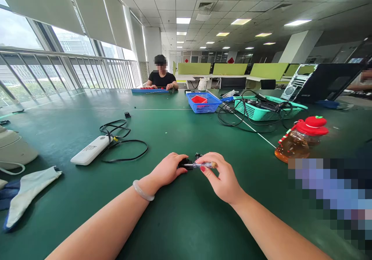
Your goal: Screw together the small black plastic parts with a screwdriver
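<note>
In the head view, my left hand (166, 170) is closed on a small black part (186, 164) low over the green table, its thumb and fingers gripping one end. My right hand (223, 179) pinches a small screwdriver (207, 165) with a clear handle. The screwdriver lies nearly level and its shaft points left, reaching the black part; whether the tip sits in a screw is too small to tell. Just beyond the right fingertips shows another little black piece (198, 156), partly covered by the hand.
To the left lie a white power bank (92, 150) with a looped black cable (124, 160) and a pale glove (33, 190). A blue basket (203, 107), a green basket (255, 114) with cables and a red-lidded jar (300, 142) stand beyond. Across the table sits a person (161, 77).
</note>
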Demonstrator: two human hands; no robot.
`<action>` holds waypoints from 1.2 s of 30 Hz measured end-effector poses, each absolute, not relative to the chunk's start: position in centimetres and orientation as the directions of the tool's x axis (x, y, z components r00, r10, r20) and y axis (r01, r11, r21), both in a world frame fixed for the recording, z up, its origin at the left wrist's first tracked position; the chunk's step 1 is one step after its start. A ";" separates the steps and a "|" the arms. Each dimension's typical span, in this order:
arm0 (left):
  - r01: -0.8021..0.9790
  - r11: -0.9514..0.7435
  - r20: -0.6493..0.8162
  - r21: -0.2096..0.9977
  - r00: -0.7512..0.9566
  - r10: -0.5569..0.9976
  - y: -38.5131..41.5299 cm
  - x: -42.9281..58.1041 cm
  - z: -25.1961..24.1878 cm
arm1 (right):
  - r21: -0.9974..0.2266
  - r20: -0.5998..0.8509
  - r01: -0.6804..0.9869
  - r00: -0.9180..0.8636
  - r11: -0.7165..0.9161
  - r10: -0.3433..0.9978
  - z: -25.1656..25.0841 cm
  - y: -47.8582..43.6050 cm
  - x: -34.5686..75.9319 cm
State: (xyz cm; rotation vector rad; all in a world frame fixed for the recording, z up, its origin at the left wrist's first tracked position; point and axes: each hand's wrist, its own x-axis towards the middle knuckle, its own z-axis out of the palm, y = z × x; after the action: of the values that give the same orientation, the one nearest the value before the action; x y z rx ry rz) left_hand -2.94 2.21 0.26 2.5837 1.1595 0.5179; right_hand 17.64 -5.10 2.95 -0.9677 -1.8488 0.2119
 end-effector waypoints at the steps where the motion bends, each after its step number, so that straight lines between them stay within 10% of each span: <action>1: 0.665 -0.646 0.216 0.375 0.615 0.759 2.2 -2.9 0.2 | -0.539 0.705 0.522 -0.151 0.662 0.693 3.0 -5.1 17.8; 25: 0.642 -0.634 0.340 0.431 0.535 0.773 1.4 -2.8 1.0 | -0.779 0.557 0.405 0.095 0.479 0.825 2.1 -4.0 18.6; 36: 0.877 -0.435 0.271 0.203 0.377 0.886 2.0 -3.0 0.5 | -0.912 0.396 0.300 0.474 0.279 0.786 0.5 -1.4 21.0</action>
State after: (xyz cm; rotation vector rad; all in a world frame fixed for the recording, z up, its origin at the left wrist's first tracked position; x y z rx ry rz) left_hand -2.98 1.99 0.49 2.5854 1.6562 0.5343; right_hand 20.99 -1.41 0.47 -1.2987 -1.0861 0.4311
